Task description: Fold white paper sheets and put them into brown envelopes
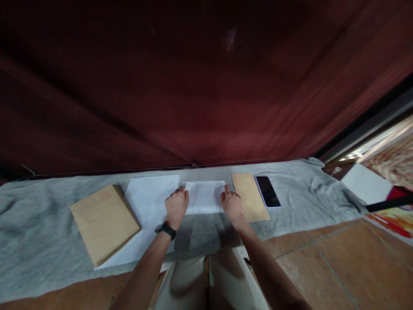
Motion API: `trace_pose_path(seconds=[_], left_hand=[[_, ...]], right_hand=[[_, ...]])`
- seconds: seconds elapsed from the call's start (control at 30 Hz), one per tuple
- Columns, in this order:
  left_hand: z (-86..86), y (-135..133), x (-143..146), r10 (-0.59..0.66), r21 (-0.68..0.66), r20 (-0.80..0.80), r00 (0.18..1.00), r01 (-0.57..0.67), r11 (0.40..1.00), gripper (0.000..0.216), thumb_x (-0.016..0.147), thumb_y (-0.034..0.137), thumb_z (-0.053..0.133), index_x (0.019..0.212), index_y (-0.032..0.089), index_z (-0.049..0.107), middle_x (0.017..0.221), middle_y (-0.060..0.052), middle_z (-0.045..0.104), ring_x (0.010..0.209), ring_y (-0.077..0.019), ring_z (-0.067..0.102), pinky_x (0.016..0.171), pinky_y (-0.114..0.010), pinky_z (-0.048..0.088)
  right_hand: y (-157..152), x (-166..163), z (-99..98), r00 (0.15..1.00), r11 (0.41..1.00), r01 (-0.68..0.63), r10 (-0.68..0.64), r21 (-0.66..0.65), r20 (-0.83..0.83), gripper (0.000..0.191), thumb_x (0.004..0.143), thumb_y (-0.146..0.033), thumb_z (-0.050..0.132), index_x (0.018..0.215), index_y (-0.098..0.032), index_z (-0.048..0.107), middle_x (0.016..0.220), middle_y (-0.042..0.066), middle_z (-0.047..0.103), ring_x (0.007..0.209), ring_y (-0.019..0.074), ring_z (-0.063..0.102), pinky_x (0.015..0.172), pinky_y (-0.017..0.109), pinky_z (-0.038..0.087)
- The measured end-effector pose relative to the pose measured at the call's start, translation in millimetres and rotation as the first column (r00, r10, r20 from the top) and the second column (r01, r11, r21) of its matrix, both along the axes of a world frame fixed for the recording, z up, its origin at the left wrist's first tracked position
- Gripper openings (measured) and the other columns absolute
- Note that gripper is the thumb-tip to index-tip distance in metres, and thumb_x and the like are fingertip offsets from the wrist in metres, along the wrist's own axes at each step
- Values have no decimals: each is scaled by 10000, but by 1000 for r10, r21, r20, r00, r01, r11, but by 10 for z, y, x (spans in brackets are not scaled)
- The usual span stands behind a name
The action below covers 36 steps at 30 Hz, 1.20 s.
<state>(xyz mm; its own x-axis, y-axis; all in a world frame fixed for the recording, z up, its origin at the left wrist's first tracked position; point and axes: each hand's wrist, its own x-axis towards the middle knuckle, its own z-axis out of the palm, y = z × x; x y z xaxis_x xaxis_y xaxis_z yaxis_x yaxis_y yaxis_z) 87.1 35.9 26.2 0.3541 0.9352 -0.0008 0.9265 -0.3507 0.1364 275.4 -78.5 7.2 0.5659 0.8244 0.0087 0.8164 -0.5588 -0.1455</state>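
A folded white sheet of paper (204, 196) lies on a grey cloth (38, 224) in front of me. My left hand (176, 206), with a black band on the wrist, grips its left edge with curled fingers. My right hand (231, 204) presses on its right edge, fingers bent onto the paper. A stack of white sheets (146, 206) lies just left of the left hand. A brown envelope (250, 196) lies just right of the right hand.
A thick pile of brown envelopes (103, 223) rests at the left, overlapping the white sheets. A black phone (267, 191) lies beside the right envelope. A dark red curtain (193, 86) hangs behind the cloth. Tiled floor (322, 262) runs to the right.
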Motion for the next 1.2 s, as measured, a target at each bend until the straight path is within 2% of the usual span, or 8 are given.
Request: trace_pose_path(seconds=[0.17, 0.47, 0.57, 0.7, 0.87, 1.03, 1.2], left_hand=[[-1, 25, 37, 6, 16, 8, 1000, -6, 1000, 400, 1017, 345, 363, 1198, 143, 656, 989, -162, 745, 900, -271, 727, 756, -337, 494], [-84, 44, 62, 25, 35, -3, 1000, -25, 999, 397, 1025, 352, 345, 1212, 154, 634, 1000, -150, 740, 897, -267, 727, 759, -344, 503], [-102, 52, 58, 21, 33, -2, 1000, -21, 999, 389, 1026, 344, 356, 1230, 155, 628, 990, -145, 738, 908, -262, 726, 766, -337, 506], [-103, 55, 53, 23, 29, -10, 1000, -23, 999, 389, 1029, 347, 358, 1236, 155, 626, 968, -138, 739, 916, -254, 725, 772, -326, 504], [-104, 45, 54, 22, 44, -11, 1000, -22, 999, 388, 1034, 346, 340, 1219, 160, 627, 970, -131, 742, 914, -255, 727, 756, -329, 505], [-117, 43, 57, 36, 55, 10, 999, -36, 998, 385, 1033, 347, 342, 1205, 157, 629, 971, -135, 740, 894, -250, 727, 750, -329, 508], [-57, 46, 65, 50, 78, 26, 998, -52, 996, 379, 1016, 298, 375, 1281, 138, 593, 991, -140, 727, 901, -251, 714, 771, -341, 524]], right_hand=[[32, 9, -7, 1000, 1000, -3, 3, -10, 18, 408, 1048, -282, 400, 1372, -99, 566, 874, 171, 766, 803, 250, 757, 755, 340, 530], [75, -32, -27, 997, 998, 61, -60, -24, 38, 399, 1052, -275, 398, 1375, -98, 551, 888, 164, 764, 829, 257, 755, 755, 343, 530], [57, -41, -15, 997, 998, 58, -60, 26, 58, 378, 1040, -235, 416, 1359, -99, 566, 975, 173, 755, 895, 254, 736, 798, 343, 525], [32, -108, -30, 994, 984, -10, -10, 177, 110, 416, 1026, -221, 430, 1409, -97, 533, 1171, 200, 699, 1075, 287, 662, 906, 393, 509], [39, -265, -221, 975, 918, -217, 186, 332, 124, 436, 1036, -270, 434, 1434, -117, 528, 1461, 174, 551, 1347, 285, 496, 1094, 427, 410], [16, -310, -458, 973, 914, -228, 204, 336, 105, 481, 1052, -322, 407, 1483, -124, 489, 1564, 161, 443, 1449, 295, 393, 1160, 473, 333], [0, -303, -525, 974, 915, -228, 206, 334, 98, 513, 1053, -324, 395, 1525, -128, 436, 1596, 161, 384, 1484, 308, 343, 1179, 496, 301]])
